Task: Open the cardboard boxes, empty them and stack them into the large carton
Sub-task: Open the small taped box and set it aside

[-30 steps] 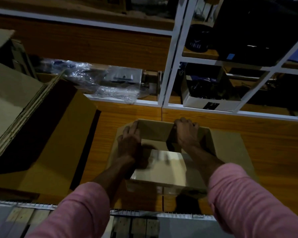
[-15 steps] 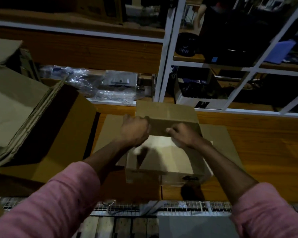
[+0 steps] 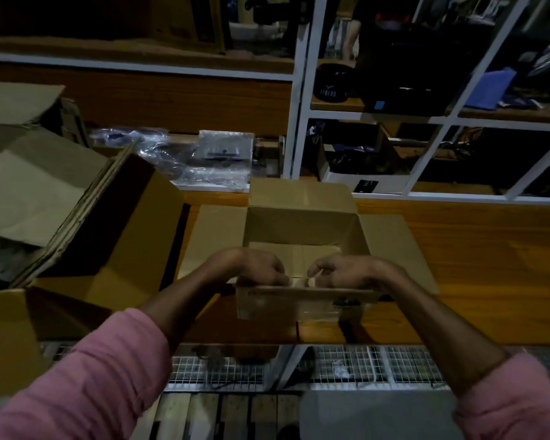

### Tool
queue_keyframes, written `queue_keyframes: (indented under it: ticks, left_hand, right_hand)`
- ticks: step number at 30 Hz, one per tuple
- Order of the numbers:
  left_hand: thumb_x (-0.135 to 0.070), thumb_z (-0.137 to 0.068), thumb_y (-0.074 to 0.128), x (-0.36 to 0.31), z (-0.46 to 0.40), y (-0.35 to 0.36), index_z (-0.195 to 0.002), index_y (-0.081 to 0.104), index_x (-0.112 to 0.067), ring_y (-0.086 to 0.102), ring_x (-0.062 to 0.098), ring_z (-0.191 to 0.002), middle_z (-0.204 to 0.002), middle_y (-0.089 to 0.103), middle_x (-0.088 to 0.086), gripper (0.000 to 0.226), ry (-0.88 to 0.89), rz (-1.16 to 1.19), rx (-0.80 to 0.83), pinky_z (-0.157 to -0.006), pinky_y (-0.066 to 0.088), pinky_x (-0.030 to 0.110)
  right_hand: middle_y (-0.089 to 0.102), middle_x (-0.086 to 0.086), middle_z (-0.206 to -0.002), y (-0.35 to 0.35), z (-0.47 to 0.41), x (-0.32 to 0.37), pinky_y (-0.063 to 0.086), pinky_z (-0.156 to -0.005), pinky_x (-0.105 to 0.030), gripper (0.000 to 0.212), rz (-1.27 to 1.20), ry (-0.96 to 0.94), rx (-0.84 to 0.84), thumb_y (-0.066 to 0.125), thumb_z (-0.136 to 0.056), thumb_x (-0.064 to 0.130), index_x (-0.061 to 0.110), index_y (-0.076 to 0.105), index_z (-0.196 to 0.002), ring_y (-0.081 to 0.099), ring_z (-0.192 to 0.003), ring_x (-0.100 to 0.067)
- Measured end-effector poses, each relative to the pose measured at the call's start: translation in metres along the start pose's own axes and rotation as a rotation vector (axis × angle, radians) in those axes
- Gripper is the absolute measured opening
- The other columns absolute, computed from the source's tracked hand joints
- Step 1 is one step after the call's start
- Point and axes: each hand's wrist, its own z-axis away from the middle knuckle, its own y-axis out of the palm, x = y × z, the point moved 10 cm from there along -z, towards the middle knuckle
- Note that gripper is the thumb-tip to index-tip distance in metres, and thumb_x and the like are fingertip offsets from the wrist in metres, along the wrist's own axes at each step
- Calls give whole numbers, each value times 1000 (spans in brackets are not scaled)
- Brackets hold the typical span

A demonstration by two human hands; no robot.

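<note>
Wooden bench (image 3: pixel 458 249), one open cardboard box (image 3: pixel 302 227), left hand (image 3: pixel 254 268) and right hand (image 3: pixel 346 269) gripping its near edge

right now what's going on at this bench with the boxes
A person in pink sleeves is working on a small cardboard box that sits on a wooden bench. The far and side flaps are folded out, and the inside looks empty. The left hand and right hand both grip the box's near edge. A large carton stands open to the left with flattened cardboard leaning in it.

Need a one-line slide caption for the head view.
Both hands, left hand and right hand, grip the near flap of the open cardboard box.
</note>
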Motion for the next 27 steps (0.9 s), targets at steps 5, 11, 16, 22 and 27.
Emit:
queue_keyframes:
  ticks: [5, 11, 16, 22, 27]
  left_hand:
    - [-42, -99, 59, 12, -22, 31, -110, 69, -14, 66, 25, -97, -108, 71, 6, 31, -14, -10, -189, -82, 55, 39]
    - [-32, -101, 54, 8, -24, 37, -109, 57, -19, 60, 23, -93, -112, 64, 7, 16, -11, -133, -428, -75, 52, 40]
    - [-42, -103, 44, 2, -18, 42, -128, 52, -23, 53, 24, -110, -126, 59, 4, 31, -57, -306, -617, -93, 39, 43]
    - [-57, -88, 61, 26, 20, 61, -148, 46, -31, 42, 40, -132, -153, 46, 13, 68, -279, -312, -1062, -97, 36, 60]
    - [-71, -72, 73, 47, 10, 83, -163, 6, -34, 25, 52, -141, -170, 5, 10, 119, -255, -126, -946, -100, 37, 71]
  right_hand:
    - [66, 8, -112, 40, -8, -25, 53, -93, -39, 29, -4, -108, -117, 60, -100, 36, 28, 63, -128, 62, -102, -12]
    - [69, 9, -103, 45, -8, -38, 51, -84, -39, 17, 113, -143, -504, 58, -97, 23, 36, 62, -108, 63, -99, -17]
    - [68, 1, -116, 44, -9, -32, 39, -96, -43, 19, 256, -105, -746, 62, -97, 23, 27, 62, -115, 58, -112, -24]
    - [68, 0, -117, 51, 32, -57, 39, -89, -46, 36, 270, -39, -1077, 72, -89, 44, 26, 67, -120, 53, -108, -27]
    - [50, -1, -148, 59, 52, -97, 37, -87, -47, 57, 310, 180, -1068, 65, -88, 58, 30, 54, -136, 41, -117, -35]
